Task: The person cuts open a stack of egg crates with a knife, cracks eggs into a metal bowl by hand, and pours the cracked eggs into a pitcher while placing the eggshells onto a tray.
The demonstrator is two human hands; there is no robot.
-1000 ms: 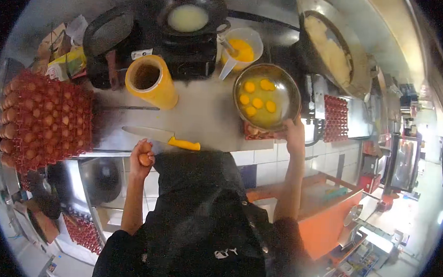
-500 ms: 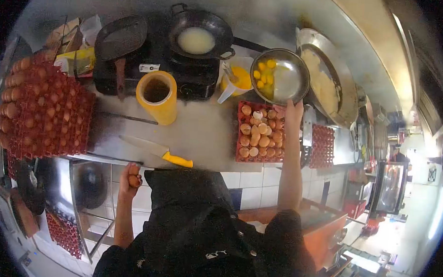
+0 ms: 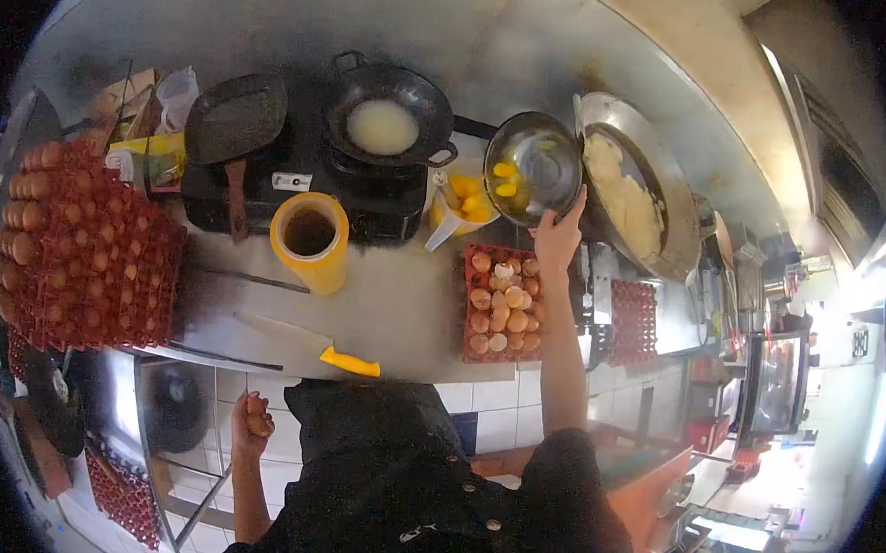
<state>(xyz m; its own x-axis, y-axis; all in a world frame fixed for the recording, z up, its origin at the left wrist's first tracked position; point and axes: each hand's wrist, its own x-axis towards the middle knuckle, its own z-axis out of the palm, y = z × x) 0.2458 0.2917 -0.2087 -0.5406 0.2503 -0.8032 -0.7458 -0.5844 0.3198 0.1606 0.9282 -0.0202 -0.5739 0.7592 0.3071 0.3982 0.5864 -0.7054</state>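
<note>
My right hand (image 3: 558,240) grips the rim of a round metal bowl (image 3: 561,173). The bowl is tilted to the left above a clear plastic jug (image 3: 448,227), with a few egg yolks (image 3: 506,180) near its lower side. More yolks fill the jug. Just below the bowl lies a red egg tray (image 3: 468,323) full of brown eggshells (image 3: 501,315). Down at the left, in front of the counter, my left hand (image 3: 247,432) is closed around brown eggs (image 3: 258,419); the fingers partly hide them.
A yellow-handled knife (image 3: 348,362) lies near the counter's front edge, behind it a yellow cylindrical container (image 3: 323,270). Stacked egg trays (image 3: 113,259) stand left. A wok (image 3: 427,105) and a square pan (image 3: 235,125) sit on the stove. A large pan (image 3: 681,229) stands right.
The bowl has tilted further towards the jug, and fewer yolks are in it. My left hand still holds the eggs. The whole view has shifted, with the counter lower in the picture.
</note>
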